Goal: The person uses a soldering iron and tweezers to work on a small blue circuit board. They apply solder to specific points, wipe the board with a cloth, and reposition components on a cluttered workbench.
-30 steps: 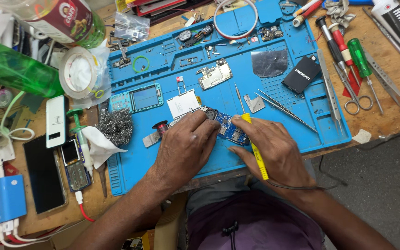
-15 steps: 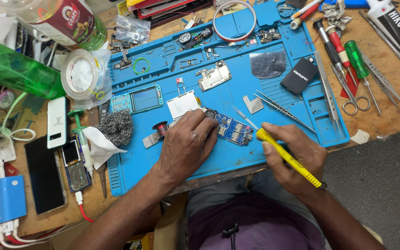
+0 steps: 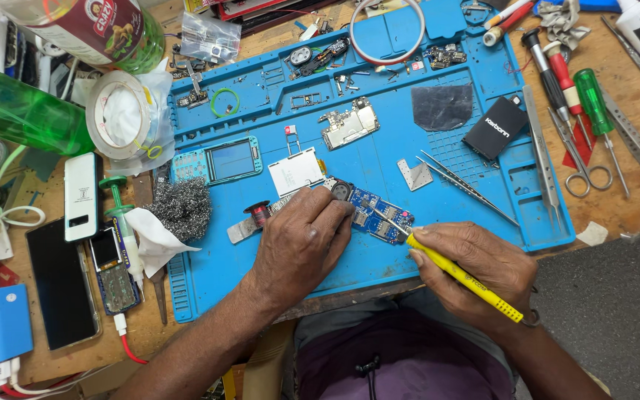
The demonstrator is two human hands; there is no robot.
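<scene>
Blue silicone repair mat (image 3: pixel 350 263) fills a cluttered workbench (image 3: pixel 631 200), and on it lies a small blue circuit board (image 3: pixel 379 215), near the front edge. The left hand (image 3: pixel 301 241) presses flat over the board's left end, fingers closed down on it. The right hand (image 3: pixel 475 267) pinches a yellow-handled precision screwdriver (image 3: pixel 464 278), its tip touching the board's right side. The work looks to be at the screw-turning stage; a steady, upright tip seems called for. A black rectangular battery pack (image 3: pixel 492 127) with white lettering lies upper right, beside a dark film square (image 3: pixel 442 106). A brown-labelled jar (image 3: pixel 98 30) stands top left.
</scene>
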